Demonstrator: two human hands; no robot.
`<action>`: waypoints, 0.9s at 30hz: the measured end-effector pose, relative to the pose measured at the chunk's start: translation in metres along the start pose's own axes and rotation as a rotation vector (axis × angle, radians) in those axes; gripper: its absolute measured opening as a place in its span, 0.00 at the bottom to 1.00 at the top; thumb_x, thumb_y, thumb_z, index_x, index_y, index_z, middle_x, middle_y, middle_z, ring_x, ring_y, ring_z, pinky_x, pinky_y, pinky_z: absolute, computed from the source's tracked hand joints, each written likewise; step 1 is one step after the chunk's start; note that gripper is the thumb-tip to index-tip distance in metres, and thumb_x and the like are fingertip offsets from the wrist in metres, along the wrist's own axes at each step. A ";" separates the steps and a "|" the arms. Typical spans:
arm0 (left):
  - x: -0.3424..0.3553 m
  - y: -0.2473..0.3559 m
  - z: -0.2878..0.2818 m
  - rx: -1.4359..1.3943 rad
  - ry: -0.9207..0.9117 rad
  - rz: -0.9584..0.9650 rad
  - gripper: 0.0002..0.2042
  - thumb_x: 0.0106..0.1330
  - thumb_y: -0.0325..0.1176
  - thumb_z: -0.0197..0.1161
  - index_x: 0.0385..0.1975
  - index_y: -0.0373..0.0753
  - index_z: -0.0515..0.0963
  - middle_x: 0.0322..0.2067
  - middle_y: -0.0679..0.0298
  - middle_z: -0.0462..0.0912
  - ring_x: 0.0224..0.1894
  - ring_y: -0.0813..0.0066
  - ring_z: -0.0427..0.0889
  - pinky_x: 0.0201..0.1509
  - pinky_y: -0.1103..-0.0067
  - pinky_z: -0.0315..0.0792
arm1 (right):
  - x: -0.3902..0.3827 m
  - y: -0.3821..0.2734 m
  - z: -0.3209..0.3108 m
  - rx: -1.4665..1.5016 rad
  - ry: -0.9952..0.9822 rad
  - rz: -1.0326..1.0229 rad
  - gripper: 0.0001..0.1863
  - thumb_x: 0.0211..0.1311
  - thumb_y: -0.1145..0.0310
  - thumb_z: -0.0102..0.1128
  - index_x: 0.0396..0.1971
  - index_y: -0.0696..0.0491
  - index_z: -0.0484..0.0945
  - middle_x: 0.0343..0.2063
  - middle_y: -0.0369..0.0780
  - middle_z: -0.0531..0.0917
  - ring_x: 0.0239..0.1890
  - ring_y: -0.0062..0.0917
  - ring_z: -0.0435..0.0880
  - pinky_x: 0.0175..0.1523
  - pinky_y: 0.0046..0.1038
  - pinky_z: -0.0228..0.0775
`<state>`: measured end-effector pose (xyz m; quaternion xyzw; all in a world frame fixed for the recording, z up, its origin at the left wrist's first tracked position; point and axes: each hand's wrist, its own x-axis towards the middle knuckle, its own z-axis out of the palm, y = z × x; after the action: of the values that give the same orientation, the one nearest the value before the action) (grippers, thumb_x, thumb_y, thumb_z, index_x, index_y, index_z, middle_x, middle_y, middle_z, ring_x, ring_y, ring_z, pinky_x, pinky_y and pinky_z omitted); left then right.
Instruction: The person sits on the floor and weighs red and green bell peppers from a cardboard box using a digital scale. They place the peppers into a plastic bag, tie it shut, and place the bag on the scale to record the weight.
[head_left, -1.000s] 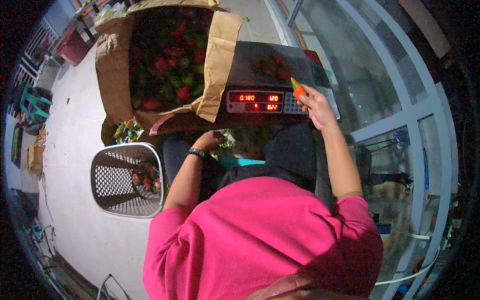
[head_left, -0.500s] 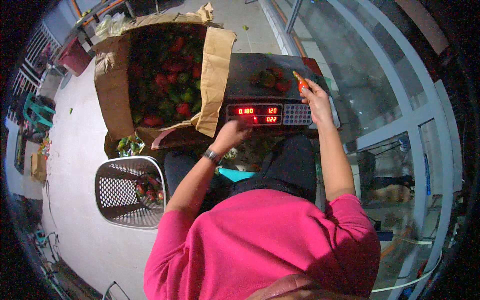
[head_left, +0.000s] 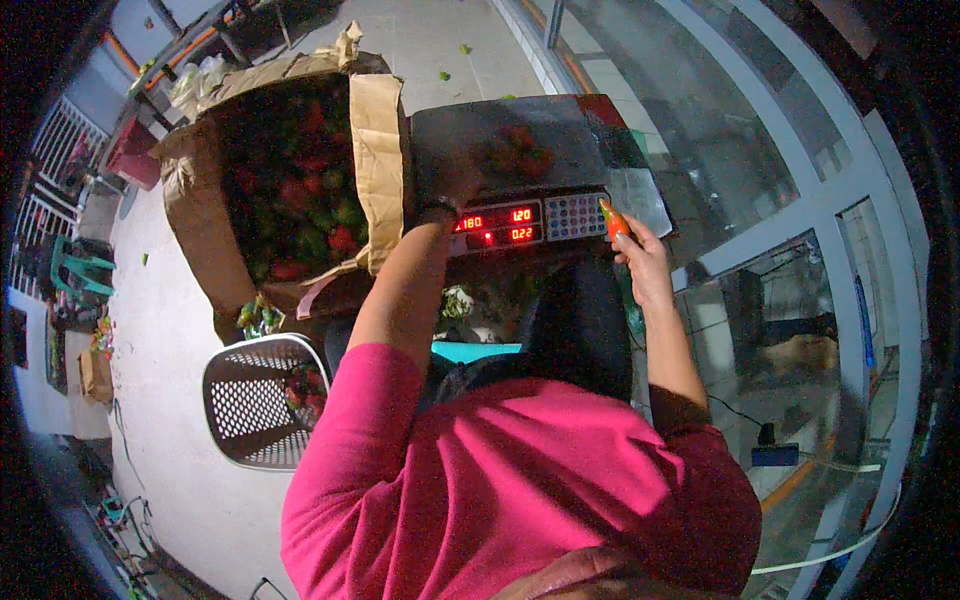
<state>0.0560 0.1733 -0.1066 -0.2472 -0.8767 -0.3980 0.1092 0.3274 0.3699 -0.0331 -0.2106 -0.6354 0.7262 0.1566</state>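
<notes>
My right hand (head_left: 645,262) pinches a long orange-red pepper (head_left: 616,222) with a green tip, near the right end of the scale's keypad. My left arm reaches forward across the front of the digital scale (head_left: 575,222), which has lit red figures. In deep shadow over the dark weighing plate (head_left: 450,125), my left hand (head_left: 455,183) is dim and its fingers cannot be made out. Several red and green peppers (head_left: 515,152) lie on the plate, just beyond that hand. To the left stands a large brown paper-lined box (head_left: 378,150) filled with red and green peppers (head_left: 300,195).
A white perforated basket (head_left: 240,395) with some peppers stands on the floor at my left. Glass panels with grey frames (head_left: 740,265) run along the right side. A red bin (head_left: 133,155) and a green stool (head_left: 82,265) are farther left. Stray green bits lie on the floor ahead.
My left hand has moved forward from the display to over the weighing plate. My right hand, still holding the pepper, has come down and nearer to me. The view has shifted slightly.
</notes>
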 end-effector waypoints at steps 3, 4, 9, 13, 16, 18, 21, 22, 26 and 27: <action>-0.034 0.022 -0.013 -0.237 0.162 -0.158 0.17 0.50 0.39 0.58 0.36 0.34 0.70 0.35 0.51 0.74 0.39 0.54 0.72 0.43 0.69 0.66 | -0.017 0.000 0.005 -0.010 0.051 0.035 0.22 0.51 0.74 0.53 0.48 0.60 0.64 0.35 0.38 0.74 0.29 0.15 0.72 0.31 0.16 0.64; -0.051 0.035 -0.025 -0.279 0.141 -0.201 0.18 0.50 0.39 0.59 0.37 0.35 0.70 0.34 0.51 0.74 0.39 0.55 0.73 0.43 0.70 0.67 | -0.019 0.004 0.004 -0.001 0.057 0.026 0.22 0.51 0.73 0.54 0.48 0.59 0.65 0.36 0.37 0.74 0.29 0.16 0.72 0.31 0.17 0.65; -0.182 0.085 -0.122 -0.254 -0.026 0.145 0.20 0.48 0.29 0.62 0.43 0.37 0.67 0.35 0.55 0.72 0.37 0.61 0.73 0.40 0.75 0.68 | -0.032 0.038 0.010 -0.013 0.064 -0.003 0.20 0.53 0.68 0.53 0.47 0.57 0.66 0.35 0.36 0.74 0.29 0.15 0.72 0.32 0.16 0.64; -0.252 0.055 -0.162 -0.160 -0.019 -0.087 0.22 0.47 0.24 0.61 0.45 0.37 0.66 0.35 0.55 0.72 0.39 0.63 0.73 0.42 0.77 0.67 | -0.039 0.077 0.009 -0.099 0.188 -0.079 0.18 0.54 0.67 0.53 0.45 0.57 0.68 0.34 0.34 0.74 0.29 0.14 0.70 0.32 0.15 0.63; -0.278 0.028 -0.176 -0.280 0.200 -0.242 0.19 0.51 0.22 0.58 0.45 0.33 0.66 0.40 0.58 0.72 0.41 0.72 0.72 0.45 0.80 0.67 | -0.039 0.077 0.012 -0.108 0.187 -0.113 0.18 0.54 0.67 0.52 0.45 0.57 0.68 0.34 0.34 0.74 0.29 0.13 0.70 0.33 0.15 0.63; -0.281 0.021 -0.180 -0.349 0.297 -0.345 0.19 0.51 0.22 0.58 0.45 0.33 0.66 0.42 0.58 0.71 0.41 0.73 0.72 0.45 0.81 0.66 | -0.039 0.078 0.012 -0.133 0.176 -0.123 0.18 0.54 0.67 0.52 0.45 0.57 0.68 0.34 0.34 0.74 0.29 0.14 0.70 0.33 0.15 0.62; -0.274 0.024 -0.181 -0.342 0.307 -0.344 0.19 0.51 0.22 0.58 0.45 0.33 0.66 0.41 0.58 0.72 0.41 0.74 0.73 0.46 0.81 0.66 | -0.038 0.081 0.009 -0.203 0.182 -0.144 0.18 0.54 0.68 0.52 0.46 0.58 0.67 0.33 0.34 0.73 0.30 0.14 0.70 0.34 0.15 0.62; -0.272 0.028 -0.182 -0.336 0.294 -0.349 0.19 0.52 0.22 0.58 0.45 0.33 0.66 0.41 0.58 0.72 0.42 0.74 0.72 0.47 0.81 0.66 | -0.041 0.078 0.011 -0.204 0.186 -0.129 0.19 0.54 0.68 0.52 0.46 0.58 0.67 0.33 0.34 0.73 0.30 0.14 0.70 0.34 0.15 0.62; -0.275 0.021 -0.176 -0.357 0.288 -0.351 0.19 0.52 0.22 0.58 0.45 0.33 0.65 0.41 0.58 0.72 0.43 0.74 0.72 0.47 0.81 0.65 | -0.043 0.077 0.010 -0.202 0.178 -0.115 0.19 0.54 0.68 0.53 0.46 0.58 0.67 0.33 0.35 0.73 0.29 0.14 0.69 0.34 0.15 0.62; -0.275 0.023 -0.177 -0.364 0.289 -0.367 0.19 0.52 0.22 0.58 0.45 0.33 0.66 0.41 0.58 0.72 0.43 0.75 0.72 0.47 0.81 0.65 | -0.043 0.076 0.010 -0.222 0.189 -0.122 0.19 0.54 0.68 0.53 0.46 0.58 0.67 0.33 0.35 0.73 0.30 0.15 0.70 0.35 0.16 0.62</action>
<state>0.3014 -0.0423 -0.0821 -0.0408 -0.7962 -0.5930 0.1131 0.3623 0.3297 -0.1029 -0.2549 -0.7059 0.6176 0.2350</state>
